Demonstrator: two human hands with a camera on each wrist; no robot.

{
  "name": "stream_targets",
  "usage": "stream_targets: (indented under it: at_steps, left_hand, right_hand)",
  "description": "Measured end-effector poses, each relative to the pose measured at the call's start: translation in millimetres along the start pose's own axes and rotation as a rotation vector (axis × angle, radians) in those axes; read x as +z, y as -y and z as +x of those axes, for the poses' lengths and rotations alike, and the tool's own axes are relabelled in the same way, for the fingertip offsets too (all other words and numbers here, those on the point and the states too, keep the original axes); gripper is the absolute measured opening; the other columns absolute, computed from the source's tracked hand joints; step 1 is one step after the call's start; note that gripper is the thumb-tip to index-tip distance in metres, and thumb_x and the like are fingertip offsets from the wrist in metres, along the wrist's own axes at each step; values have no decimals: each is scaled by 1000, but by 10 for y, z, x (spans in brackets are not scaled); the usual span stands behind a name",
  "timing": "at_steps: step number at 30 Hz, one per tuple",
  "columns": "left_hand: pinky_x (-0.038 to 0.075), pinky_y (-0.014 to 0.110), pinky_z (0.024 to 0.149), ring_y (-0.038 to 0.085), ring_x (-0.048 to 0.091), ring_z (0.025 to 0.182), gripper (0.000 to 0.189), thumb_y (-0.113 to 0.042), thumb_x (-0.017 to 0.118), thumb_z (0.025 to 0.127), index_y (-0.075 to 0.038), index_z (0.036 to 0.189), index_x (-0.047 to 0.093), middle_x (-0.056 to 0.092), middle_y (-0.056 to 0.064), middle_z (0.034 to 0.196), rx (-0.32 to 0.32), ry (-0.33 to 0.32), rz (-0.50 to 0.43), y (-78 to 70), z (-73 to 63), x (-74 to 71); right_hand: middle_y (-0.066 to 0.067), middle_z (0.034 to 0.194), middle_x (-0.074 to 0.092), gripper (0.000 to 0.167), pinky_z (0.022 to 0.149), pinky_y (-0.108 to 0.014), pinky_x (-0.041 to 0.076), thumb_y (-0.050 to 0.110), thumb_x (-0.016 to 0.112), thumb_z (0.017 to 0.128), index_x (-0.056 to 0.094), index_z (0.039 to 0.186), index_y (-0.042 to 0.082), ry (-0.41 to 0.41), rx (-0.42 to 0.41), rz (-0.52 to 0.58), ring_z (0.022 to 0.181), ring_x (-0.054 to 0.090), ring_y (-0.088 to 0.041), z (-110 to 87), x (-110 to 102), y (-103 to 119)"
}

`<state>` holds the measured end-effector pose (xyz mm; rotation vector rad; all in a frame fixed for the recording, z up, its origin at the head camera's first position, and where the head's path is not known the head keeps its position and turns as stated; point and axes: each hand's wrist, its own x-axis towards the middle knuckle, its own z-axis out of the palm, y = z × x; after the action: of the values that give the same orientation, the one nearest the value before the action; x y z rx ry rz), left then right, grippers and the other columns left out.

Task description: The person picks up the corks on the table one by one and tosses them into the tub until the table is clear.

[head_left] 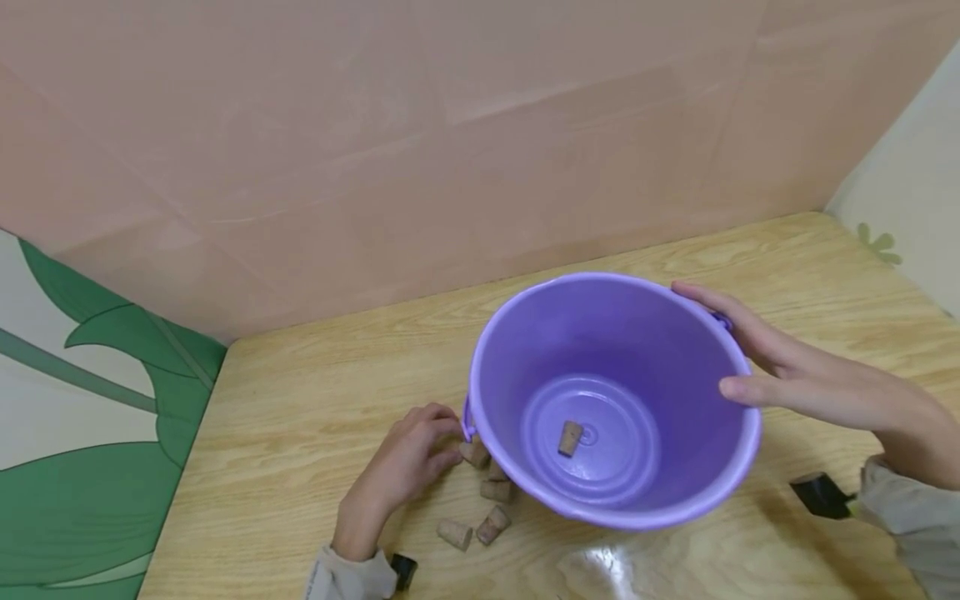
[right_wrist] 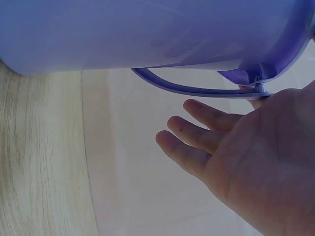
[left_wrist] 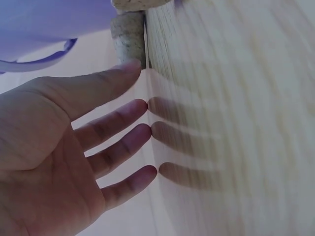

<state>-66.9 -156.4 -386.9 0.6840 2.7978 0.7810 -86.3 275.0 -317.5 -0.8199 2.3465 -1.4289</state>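
A purple bucket (head_left: pixel 607 287) has its mouth turned up toward me, with one cork (head_left: pixel 570 438) lying on its bottom. My right hand (head_left: pixel 810 375) holds the bucket's rim at the right, thumb on the near side and index finger farther back. Its other fingers (right_wrist: pixel 189 147) hang away from the wall in the right wrist view. My left hand (head_left: pixel 405 458) is low at the bucket's left side, fingertips touching the table. Its thumb meets an upright cork (left_wrist: pixel 129 37) in the left wrist view. Its index finger is hidden there.
Several loose corks (head_left: pixel 454 533) lie on the wooden table (head_left: pixel 315 392) by the bucket's lower left. The bucket's handle (right_wrist: pixel 192 90) hangs down its outer side. A pinkish wall (head_left: pixel 375 167) stands behind the table, with a green leaf-patterned panel (head_left: pixel 112 492) at the left.
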Motion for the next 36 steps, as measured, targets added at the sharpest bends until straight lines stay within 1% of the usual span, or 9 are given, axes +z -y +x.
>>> stream_targets:
  at_steps: [2,4,8,9,11,13,14,26,36]
  left_hand:
    - [44,55,102,31,59,114,21,-13,76,85,-11,105,74,67,7,118,2,2,2,0,-3,-4]
    - [44,55,102,30,59,114,20,-14,76,85,-12,105,74,66,7,118,3,5,1,-2,-7,-10]
    - [45,53,102,29,59,114,21,-15,76,85,-12,106,74,66,6,119,4,1,-3,-13,-23,-37]
    - [46,52,102,28,59,114,21,-15,76,85,-13,106,74,66,6,119,1,-3,-4,-18,-29,-48]
    - [46,52,102,29,59,115,21,-14,76,85,-14,106,74,66,7,120,-8,-18,-3,-30,-41,-73]
    - [46,53,103,29,59,116,21,-14,76,84,-14,106,74,66,8,121,-25,-35,4,-42,-52,-102]
    - [46,53,103,30,58,117,21,-14,77,84,-15,105,74,65,9,121,-31,-43,7,-48,-55,-116]
    - [45,53,105,29,55,124,22,-17,78,84,-14,105,72,64,9,127,-110,-158,-12,-109,-97,-247]
    - [49,52,102,29,57,122,21,-19,78,85,-15,104,71,64,9,126,-99,-231,7,-125,-129,-343]
  right_hand:
    - [-1,165,14,89,92,-80,22,2,59,91,8,160,24,-2,-4,3,148,14,-6,-4,2,-23]
    - [0,165,14,89,107,-64,26,2,59,91,8,160,24,-5,-6,-8,148,14,-7,-7,0,-45]
    - [0,165,14,89,110,-48,29,2,59,91,8,160,25,-5,-7,-21,148,14,-7,-6,0,-43]
    - [0,165,14,89,110,-49,29,2,59,90,8,160,25,-5,-6,-22,148,14,-7,-4,0,-33]
    - [-1,165,14,89,102,-70,24,2,59,90,8,160,25,-4,-6,-12,148,14,-7,0,2,-1]
    - [0,165,14,90,101,-73,24,2,59,90,8,160,25,-4,-2,-13,148,14,-7,2,4,26]
    - [-1,165,14,90,93,-79,22,3,59,90,8,160,25,-3,-1,-7,148,14,-7,3,6,40]
    - [0,165,14,89,90,-81,24,3,59,91,8,160,26,-4,0,-11,147,15,-6,-6,4,-14]
    - [0,165,14,89,90,-84,18,3,59,91,8,160,25,-8,-9,7,147,14,-6,-5,-1,-49]
